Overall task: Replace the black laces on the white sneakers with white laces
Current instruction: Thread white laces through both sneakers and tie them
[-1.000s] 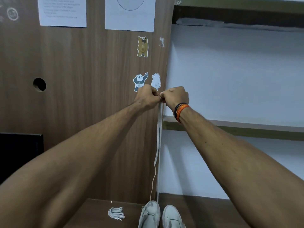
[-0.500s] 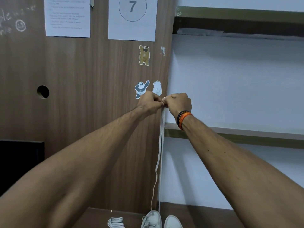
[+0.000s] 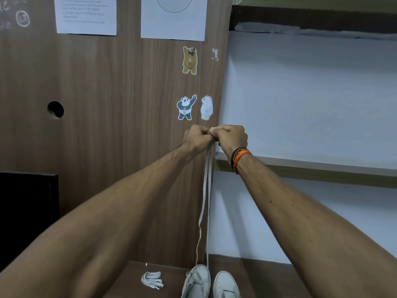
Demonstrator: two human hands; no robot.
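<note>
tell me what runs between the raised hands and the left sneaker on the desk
In the head view, two strands of white lace hang from the left hand and right hand to the left sneaker.

Two bare forearms, no sleeves; right wrist (image 3: 240, 159) wears black band plus orange thread bracelet, frame centre.

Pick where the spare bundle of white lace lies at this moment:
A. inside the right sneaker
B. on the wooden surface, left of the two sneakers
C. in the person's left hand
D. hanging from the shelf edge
B: the coiled white lace bundle lies on the wooden surface, left of the left sneaker and apart from it, while both hands pinch the lace strands held up high.
</note>
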